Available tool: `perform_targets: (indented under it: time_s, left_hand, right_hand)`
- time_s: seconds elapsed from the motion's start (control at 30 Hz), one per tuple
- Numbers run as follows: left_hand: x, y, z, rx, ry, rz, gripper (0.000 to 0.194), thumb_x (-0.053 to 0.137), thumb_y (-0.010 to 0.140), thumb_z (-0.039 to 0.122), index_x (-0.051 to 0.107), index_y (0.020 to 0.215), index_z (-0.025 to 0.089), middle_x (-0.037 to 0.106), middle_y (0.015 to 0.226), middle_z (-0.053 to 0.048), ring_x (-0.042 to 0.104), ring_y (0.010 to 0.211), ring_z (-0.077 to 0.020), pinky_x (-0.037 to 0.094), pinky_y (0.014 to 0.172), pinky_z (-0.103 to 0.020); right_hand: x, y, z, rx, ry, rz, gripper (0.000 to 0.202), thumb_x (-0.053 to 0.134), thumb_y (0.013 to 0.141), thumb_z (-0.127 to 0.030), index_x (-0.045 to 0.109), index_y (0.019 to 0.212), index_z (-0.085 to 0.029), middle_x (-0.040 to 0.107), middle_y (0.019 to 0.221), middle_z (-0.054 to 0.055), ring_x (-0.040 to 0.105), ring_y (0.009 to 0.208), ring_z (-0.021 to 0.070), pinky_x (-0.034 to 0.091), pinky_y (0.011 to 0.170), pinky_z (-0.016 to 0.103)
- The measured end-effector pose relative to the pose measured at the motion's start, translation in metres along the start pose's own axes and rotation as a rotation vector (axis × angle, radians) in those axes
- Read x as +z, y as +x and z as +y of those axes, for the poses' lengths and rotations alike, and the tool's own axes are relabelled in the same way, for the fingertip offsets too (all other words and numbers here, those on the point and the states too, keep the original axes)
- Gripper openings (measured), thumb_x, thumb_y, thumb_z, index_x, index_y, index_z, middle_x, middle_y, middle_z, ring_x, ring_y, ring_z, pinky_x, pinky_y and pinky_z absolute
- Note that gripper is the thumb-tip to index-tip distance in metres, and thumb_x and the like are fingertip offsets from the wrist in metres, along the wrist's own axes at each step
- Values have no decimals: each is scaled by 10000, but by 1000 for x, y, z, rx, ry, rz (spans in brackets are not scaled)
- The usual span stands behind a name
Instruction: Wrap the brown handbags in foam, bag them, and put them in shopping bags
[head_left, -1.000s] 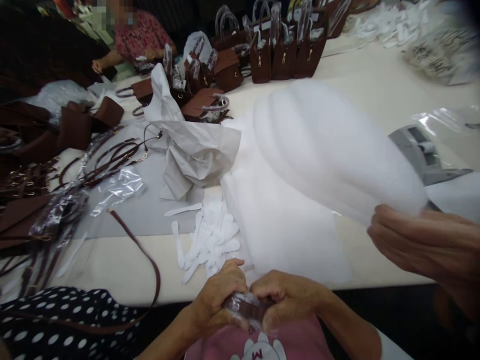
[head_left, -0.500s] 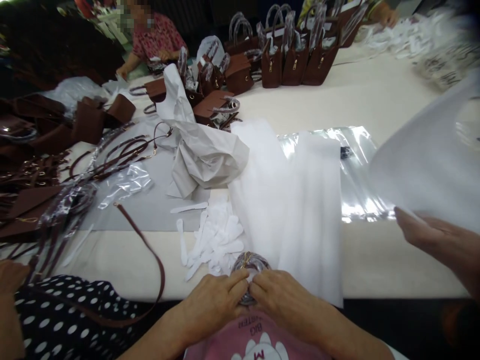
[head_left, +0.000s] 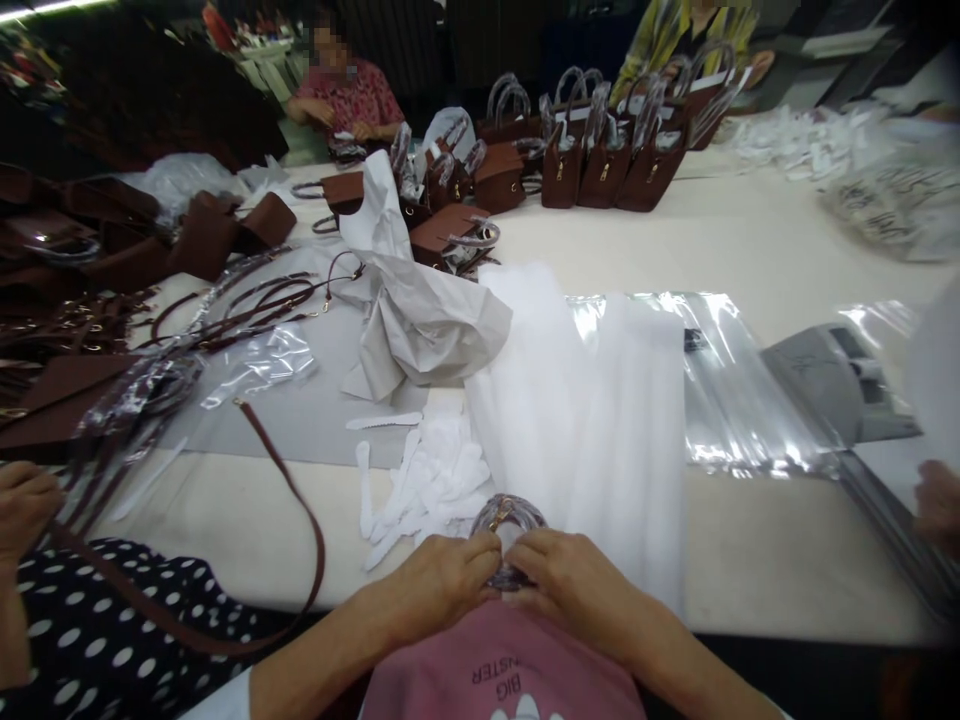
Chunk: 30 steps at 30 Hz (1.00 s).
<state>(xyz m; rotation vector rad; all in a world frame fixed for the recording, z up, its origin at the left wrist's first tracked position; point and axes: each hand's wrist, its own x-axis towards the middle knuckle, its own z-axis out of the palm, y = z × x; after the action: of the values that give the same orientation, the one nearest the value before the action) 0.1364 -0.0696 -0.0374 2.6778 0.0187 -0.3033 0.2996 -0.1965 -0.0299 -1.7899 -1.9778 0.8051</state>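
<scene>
At the table's front edge, close to my body, I hold a coiled bag strap (head_left: 517, 505) wrapped in clear plastic, with a bit of gold-coloured metal showing on top. My left hand (head_left: 450, 578) grips the coil's left side with the fingers closed. From the right, my right hand (head_left: 566, 575) pinches the other side, its fingertips close to those of the left. Part of the coil is hidden behind my fingers. White paper strips (head_left: 442, 470) lie in a heap just beyond my left hand. White foam sheets (head_left: 622, 430) spread out beyond my right hand.
A co-worker's hand (head_left: 26, 510) at the left holds a brown strap (head_left: 289, 490). Another hand (head_left: 937, 500) is at the right edge. Crumpled grey paper (head_left: 427, 320), plastic sleeves (head_left: 750, 390) and brown handbags (head_left: 600, 165) lie farther back. People sit across the table.
The view has tilted up slightly. My hands stay on the coiled strap. At right, the co-worker's hand and white sheet have moved right, uncovering grey-and-white items. The person across has raised an arm.
</scene>
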Motion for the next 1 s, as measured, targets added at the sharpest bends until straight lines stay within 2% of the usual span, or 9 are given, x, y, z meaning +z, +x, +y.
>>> perform_targets:
  time_s: [0.07,0.17,0.3,0.4,0.5,0.63,0.77,0.9,1.0]
  left_hand:
    - [0,-1,1,64,89,39,153,398,899,292,493,933,176,565,964,-32,552,703,-127,444,559,-229]
    - [-2,0,1,130,185,54,123,387,894,204,503,917,171,552,1023,-47,524,696,-131,440,558,-247]
    - [-7,1,4,135,237,99,136,390,887,176,504,958,160,548,1049,-48,505,727,-142,453,620,-267]
    - [-10,-4,9,125,274,158,114,408,881,183,516,902,153,568,989,-33,489,681,-129,438,584,-258]
    - [-8,-12,8,84,293,198,110,437,871,228,516,844,155,574,980,-15,477,630,-114,426,539,-261]
    - [1,-31,-4,-60,261,281,125,452,863,254,522,866,151,582,1001,-37,533,710,-120,463,584,-243]
    - [16,-62,-28,-237,120,392,147,514,824,236,509,937,142,585,1026,-61,576,816,-145,518,705,-258]
    - [39,-97,-76,-439,69,744,185,467,830,196,514,1003,148,597,1054,-96,596,931,-173,535,803,-290]
    - [62,-121,-121,-595,86,982,220,428,840,179,504,1045,153,602,1061,-106,586,1004,-179,522,863,-303]
  right_hand:
    - [-18,1,6,5,112,129,182,515,853,-285,566,1003,-195,596,952,29,565,831,143,472,725,255]
    - [-31,7,15,60,75,275,277,439,878,-202,529,1139,-223,489,1210,79,540,960,154,460,821,296]
    - [-17,14,23,32,225,206,158,454,862,-190,594,934,-194,467,1240,72,504,1059,167,425,897,314]
    - [1,15,25,54,397,241,126,468,863,-236,585,844,-193,504,1178,60,503,1069,153,406,916,291]
    - [14,27,30,86,388,229,139,469,861,-276,574,817,-197,498,1172,76,472,1111,185,387,926,329]
    - [22,65,25,16,322,155,159,443,871,-307,536,807,-195,505,1149,87,495,1070,194,405,894,344]
    - [28,117,4,-107,252,142,141,447,864,-291,518,798,-188,542,1086,87,521,1024,194,425,876,347]
    - [36,188,-19,-149,352,200,161,464,845,-312,567,892,-198,544,1128,78,503,1064,197,422,890,350]
    - [50,247,-29,-74,491,184,220,470,823,-359,592,858,-179,616,949,63,581,883,182,481,748,304]
